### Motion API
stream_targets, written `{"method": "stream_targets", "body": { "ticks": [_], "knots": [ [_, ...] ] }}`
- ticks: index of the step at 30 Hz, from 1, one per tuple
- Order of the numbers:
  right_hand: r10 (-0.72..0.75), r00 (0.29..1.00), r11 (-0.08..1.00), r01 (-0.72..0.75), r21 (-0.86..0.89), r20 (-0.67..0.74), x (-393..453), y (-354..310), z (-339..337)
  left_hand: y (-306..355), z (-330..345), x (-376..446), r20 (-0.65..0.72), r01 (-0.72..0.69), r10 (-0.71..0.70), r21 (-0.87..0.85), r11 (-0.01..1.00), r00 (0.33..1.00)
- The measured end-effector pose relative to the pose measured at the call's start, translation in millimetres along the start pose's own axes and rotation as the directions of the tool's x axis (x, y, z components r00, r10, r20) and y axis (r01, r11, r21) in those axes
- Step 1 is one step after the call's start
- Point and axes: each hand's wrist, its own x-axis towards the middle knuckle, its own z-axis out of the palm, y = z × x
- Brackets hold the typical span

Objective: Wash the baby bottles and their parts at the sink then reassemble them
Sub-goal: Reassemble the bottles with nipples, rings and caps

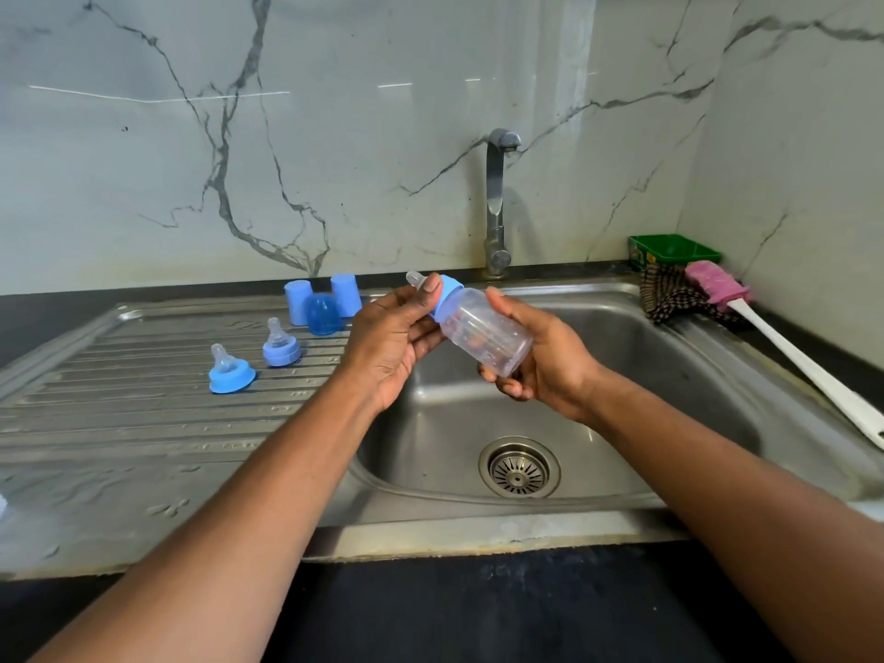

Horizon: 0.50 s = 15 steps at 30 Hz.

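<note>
You've got 1 clear plastic baby bottle [485, 337] held over the stainless steel sink basin [669, 385], tilted w/ its neck up-left. Your right hand [540, 361] wraps the bottle body from below, fingers curled round it. Your left hand [397, 342] pinches the blue screw ring [447, 296] at the neck, w/ 1 clear silicone teat [415, 279] sticking out past your fingertips. Can't tell if the ring is fully threaded on.

On the ribbed steel drainboard [119, 423] to your left: 2 more teat-and-ring sets standing upright, a light blue one [231, 370] nearer you and a paler blue one [281, 345] just behind it, apart. Further back, 3 caps in a tight group: 2 pale blue opaque caps [298, 301] [346, 294] and 1 darker translucent blue dome cap [324, 314] in front, between them.

Right of the basin: 1 pink-headed bottle brush w/ white handle [789, 346], 1 dark checked cloth [674, 296], 1 green box [674, 251]. 1 steel tap [497, 203] stands at the back; no water visible.
</note>
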Motion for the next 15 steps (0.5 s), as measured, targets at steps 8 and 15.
{"method": "stream_targets", "body": {
  "ticks": [8,15],
  "knots": [
    [-0.144,0.964,0.927,0.052,-0.371,-0.224,20.5,11.6,-12.8,4.7,-5.6,43.8,-0.109,-0.004,0.081,0.571,0.821,0.991],
    [-0.216,0.938,0.713,-0.038,-0.700,-0.271,36.7,29.3,-21.0,-0.3,-47.6,121.5,-0.145,0.249,0.332,0.922,-0.298,0.932]
  ]
}}
